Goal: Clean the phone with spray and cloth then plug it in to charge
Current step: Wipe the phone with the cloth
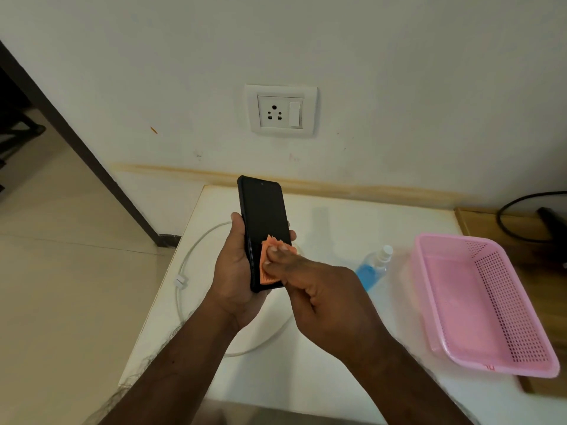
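A plain room in a home or small office, seen at a white table against the wall.

The off-white painted wall [399, 72] is scuffed and stained along a yellowish band just above the table [306, 378], and a white socket plate [281, 111] with a three-pin outlet and a rocker switch is set into it. Glossy cream floor tiles [61, 271] run to the left, edged by a dark door frame [92, 154]. On the table lie everyday household things: a pink perforated plastic basket [478, 302], a small spray bottle [372, 268] of blue liquid and a looped white charging cable [184, 265]. A wooden surface [491, 228] with a black cord adjoins it at right.
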`<state>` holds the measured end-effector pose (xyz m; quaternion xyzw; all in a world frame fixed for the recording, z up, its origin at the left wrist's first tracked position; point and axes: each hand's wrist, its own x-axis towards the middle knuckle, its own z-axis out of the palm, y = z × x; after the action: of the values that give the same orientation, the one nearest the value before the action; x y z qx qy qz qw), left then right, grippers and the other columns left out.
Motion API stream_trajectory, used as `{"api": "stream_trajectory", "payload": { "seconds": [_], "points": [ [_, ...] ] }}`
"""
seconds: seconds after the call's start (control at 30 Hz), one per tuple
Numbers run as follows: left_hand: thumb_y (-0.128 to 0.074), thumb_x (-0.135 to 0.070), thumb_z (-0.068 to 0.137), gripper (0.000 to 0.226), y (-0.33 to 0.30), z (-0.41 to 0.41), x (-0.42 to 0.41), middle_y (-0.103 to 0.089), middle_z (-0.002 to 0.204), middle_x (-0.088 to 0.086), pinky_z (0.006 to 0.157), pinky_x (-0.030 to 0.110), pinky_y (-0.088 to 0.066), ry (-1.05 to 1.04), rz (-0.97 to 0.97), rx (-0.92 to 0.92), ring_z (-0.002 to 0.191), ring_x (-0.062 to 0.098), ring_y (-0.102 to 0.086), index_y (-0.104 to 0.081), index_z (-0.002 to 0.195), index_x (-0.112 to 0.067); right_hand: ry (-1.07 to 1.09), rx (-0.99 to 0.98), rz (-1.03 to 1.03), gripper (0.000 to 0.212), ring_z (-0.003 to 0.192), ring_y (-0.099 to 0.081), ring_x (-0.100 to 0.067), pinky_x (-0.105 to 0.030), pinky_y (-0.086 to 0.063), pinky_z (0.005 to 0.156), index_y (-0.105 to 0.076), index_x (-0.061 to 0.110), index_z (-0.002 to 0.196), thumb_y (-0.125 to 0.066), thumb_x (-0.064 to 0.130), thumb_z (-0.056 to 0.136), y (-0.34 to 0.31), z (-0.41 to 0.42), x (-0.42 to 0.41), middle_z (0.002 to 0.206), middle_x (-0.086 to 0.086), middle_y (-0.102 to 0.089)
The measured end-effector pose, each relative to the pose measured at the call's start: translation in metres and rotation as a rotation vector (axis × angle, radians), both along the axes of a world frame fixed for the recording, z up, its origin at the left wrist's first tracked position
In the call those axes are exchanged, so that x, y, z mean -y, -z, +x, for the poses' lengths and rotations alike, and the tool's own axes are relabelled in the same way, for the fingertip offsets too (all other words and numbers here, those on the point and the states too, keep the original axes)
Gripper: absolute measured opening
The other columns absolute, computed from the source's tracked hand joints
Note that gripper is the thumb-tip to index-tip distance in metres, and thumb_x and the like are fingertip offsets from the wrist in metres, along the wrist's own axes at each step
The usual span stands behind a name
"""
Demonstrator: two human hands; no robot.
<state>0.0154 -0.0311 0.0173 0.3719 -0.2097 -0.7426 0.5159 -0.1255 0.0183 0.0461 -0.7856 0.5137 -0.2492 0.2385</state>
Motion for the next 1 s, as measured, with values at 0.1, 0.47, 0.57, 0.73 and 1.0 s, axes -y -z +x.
{"api": "stream_trajectory", "payload": {
  "seconds": [0.1,0.47,0.57,0.73,1.0],
  "points": [
    [-0.029,-0.065,0.095,0.065,0.003,0.002,0.002,-0.073,0.109,0.012,0.078,0.040,-0.060,-0.058,0.007,0.002,0.103,0.027,-0.070,-0.069,0.121,-0.020,-0.015,-0.032,-0.013,0.038,0.127,-0.052,-0.006,-0.022,-0.040,0.107,-0.059,0.028,0.134,-0.058,0.023,0.096,0.000,-0.001,-0.002,0.139,0.014,-0.052],
    [-0.027,-0.064,0.099,0.066,0.001,0.009,0.007,-0.066,0.122,0.016,0.082,0.045,-0.056,-0.109,-0.022,-0.120,0.107,0.031,-0.063,-0.060,0.136,-0.021,0.085,-0.065,0.012,0.035,0.121,-0.058,-0.008,-0.033,-0.046,0.104,-0.063,0.028,0.129,-0.060,0.024,0.095,-0.004,-0.017,0.002,0.132,0.014,-0.061],
    [-0.027,-0.066,0.098,0.067,0.003,0.011,0.007,-0.065,0.124,0.017,0.085,0.049,-0.054,-0.071,-0.025,-0.113,0.108,0.032,-0.063,-0.060,0.135,-0.020,0.222,0.061,-0.119,0.029,0.112,-0.064,-0.007,-0.031,-0.051,0.098,-0.070,0.020,0.121,-0.058,0.025,0.095,-0.003,-0.014,0.001,0.121,0.008,-0.069],
    [-0.031,-0.069,0.096,0.077,0.000,0.005,0.001,-0.064,0.114,0.021,0.079,0.049,-0.054,0.181,0.021,-0.116,0.089,0.034,-0.062,-0.063,0.129,-0.008,0.583,0.407,-0.062,0.029,0.093,-0.052,0.028,0.007,-0.036,0.080,-0.068,0.029,0.121,-0.057,0.033,0.094,-0.003,-0.020,0.010,0.102,0.040,-0.060],
    [-0.031,-0.068,0.095,0.069,-0.006,-0.012,-0.017,-0.069,0.114,0.017,0.082,0.053,-0.054,0.534,-0.061,-0.068,0.091,0.035,-0.064,-0.065,0.129,-0.020,0.519,0.224,-0.440,0.040,0.125,-0.053,-0.003,-0.031,-0.051,0.098,-0.063,0.021,0.130,-0.045,0.010,0.096,-0.005,-0.036,0.017,0.133,0.008,-0.061]
  ]
}}
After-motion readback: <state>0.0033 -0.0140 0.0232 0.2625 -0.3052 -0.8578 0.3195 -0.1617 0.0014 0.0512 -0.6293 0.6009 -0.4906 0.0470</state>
